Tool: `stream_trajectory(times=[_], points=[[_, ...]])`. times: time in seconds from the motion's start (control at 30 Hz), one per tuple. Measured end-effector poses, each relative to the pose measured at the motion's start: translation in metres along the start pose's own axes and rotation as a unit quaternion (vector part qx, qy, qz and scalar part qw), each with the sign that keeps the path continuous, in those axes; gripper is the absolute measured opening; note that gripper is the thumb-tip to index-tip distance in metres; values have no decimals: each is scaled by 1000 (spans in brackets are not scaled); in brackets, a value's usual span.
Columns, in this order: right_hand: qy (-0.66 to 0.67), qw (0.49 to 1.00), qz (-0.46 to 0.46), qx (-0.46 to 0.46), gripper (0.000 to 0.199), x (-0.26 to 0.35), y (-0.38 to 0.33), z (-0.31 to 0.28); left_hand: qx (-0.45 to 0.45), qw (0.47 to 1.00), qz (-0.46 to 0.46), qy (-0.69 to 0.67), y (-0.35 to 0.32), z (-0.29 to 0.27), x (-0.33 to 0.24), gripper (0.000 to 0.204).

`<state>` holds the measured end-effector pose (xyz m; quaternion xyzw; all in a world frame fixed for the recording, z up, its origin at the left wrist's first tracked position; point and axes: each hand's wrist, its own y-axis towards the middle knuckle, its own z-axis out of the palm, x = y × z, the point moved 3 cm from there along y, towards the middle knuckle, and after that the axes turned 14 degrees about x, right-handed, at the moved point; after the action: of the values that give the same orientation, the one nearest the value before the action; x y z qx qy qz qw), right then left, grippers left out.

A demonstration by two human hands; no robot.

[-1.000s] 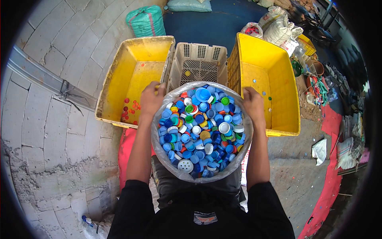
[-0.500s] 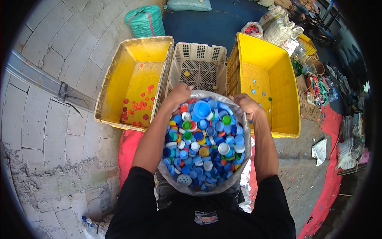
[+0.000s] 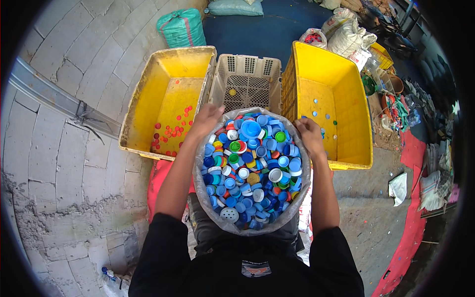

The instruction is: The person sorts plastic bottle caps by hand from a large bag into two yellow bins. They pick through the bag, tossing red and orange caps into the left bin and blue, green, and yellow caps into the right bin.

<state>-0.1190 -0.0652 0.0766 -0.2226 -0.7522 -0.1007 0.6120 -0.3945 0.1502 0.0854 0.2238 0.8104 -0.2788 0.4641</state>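
A clear plastic bag (image 3: pixel 199 182) with a rolled-down rim stands in front of my body, filled with bottle caps (image 3: pixel 242 173), mostly blue, with some white, green, red and yellow. At the far left of its rim is my left hand (image 3: pixel 209 119), open, its fingers stretched toward the rim. My right hand (image 3: pixel 309 134) is beside the rim at the far right, its fingers loosely bent and apart; nothing shows in it. A larger blue lid (image 3: pixel 251 129) lies on top of the caps near the far rim.
Beyond the bag stand a yellow bin (image 3: pixel 170 101) with red and orange caps, a pale plastic crate (image 3: pixel 250 84) with a few yellow caps, and another yellow bin (image 3: pixel 341 94) with blue, green and white caps. Sacks (image 3: pixel 346 42) and clutter lie farther right. A block wall (image 3: pixel 59 163) is on the left.
Both hands have come off the bag's rim and moved apart, left hand leftward, right hand rightward. The bag sits slightly farther from me, its rim spread wider.
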Motion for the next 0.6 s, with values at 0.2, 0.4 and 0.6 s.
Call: stream_trajectory(times=[0.2,0.4,0.6], points=[[-138,983,8,-124,36,-11,-110,9,-207,961,43,180,-140,-1,27,52],[-160,976,67,-133,36,4,-159,34,-193,968,-73,142,-180,24,10,44],[0,988,32,-151,29,-40,-160,14,-168,967,-109,158,-177,4,47,27]])
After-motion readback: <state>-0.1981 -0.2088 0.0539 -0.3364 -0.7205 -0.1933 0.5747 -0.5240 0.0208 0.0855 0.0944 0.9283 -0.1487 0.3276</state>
